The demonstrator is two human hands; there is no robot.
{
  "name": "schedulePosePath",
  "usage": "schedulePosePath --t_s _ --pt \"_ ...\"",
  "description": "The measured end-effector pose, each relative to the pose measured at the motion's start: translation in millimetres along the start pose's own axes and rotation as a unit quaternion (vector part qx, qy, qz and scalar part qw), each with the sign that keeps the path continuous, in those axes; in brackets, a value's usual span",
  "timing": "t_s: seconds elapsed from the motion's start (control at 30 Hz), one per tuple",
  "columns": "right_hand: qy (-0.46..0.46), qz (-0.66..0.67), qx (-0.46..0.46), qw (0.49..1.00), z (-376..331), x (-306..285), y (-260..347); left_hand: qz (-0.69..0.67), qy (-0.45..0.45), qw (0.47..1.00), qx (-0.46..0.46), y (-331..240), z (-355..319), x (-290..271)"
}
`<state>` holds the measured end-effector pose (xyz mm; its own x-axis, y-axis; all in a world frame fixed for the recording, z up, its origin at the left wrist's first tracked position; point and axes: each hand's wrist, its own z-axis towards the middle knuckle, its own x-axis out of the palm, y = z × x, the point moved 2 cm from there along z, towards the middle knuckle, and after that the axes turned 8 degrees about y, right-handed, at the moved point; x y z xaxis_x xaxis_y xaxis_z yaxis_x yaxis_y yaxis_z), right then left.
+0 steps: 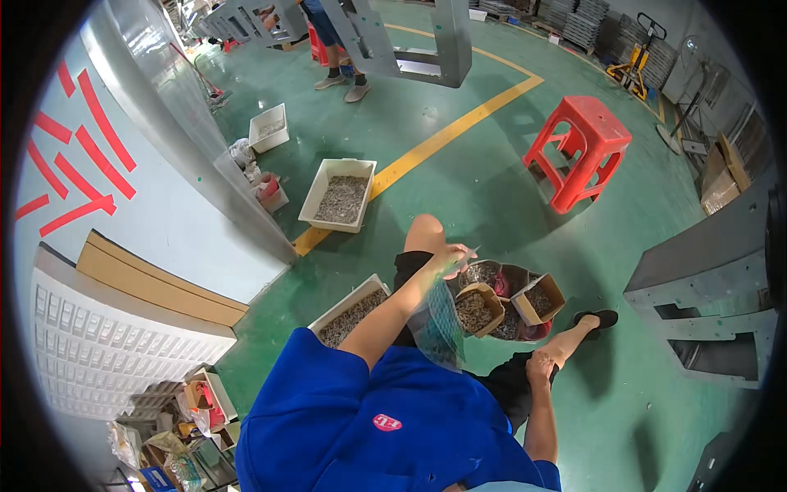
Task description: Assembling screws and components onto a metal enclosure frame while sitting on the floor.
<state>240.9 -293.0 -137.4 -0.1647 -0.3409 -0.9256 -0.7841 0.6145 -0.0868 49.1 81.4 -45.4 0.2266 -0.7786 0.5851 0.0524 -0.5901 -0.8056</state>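
Observation:
My left hand (455, 261) is closed on the top of a clear plastic bag (438, 328). The bag hangs down in front of my lap, thin and creased, with the green floor showing through it. Whether anything lies inside it I cannot tell. Just right of the bag stand small open cardboard boxes filled with small metal parts, among them a near box (479, 312) and a right-hand box (541, 300). They sit in or on a wider round container, mostly hidden. My right hand (540, 367) rests on my right knee, holding nothing visible, its fingers partly seen.
White bins of small metal parts stand by my left leg (352, 310) and ahead (340, 197). A red plastic stool (584, 152) is ahead right. Grey metal frames hang overhead (443, 49) and at right (705, 303). Another person's legs (332, 57) show at the back.

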Motion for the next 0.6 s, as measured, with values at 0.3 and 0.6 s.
schedulePosePath --t_s 0.3,0.6 --pt "-0.018 0.012 0.006 1.000 -3 2 0 0.030 -0.029 0.999 -0.016 -6 -1 12" --pt "-0.116 -0.051 -0.025 0.992 6 32 -12 0.051 -0.226 0.958 0.171 -146 19 -12"
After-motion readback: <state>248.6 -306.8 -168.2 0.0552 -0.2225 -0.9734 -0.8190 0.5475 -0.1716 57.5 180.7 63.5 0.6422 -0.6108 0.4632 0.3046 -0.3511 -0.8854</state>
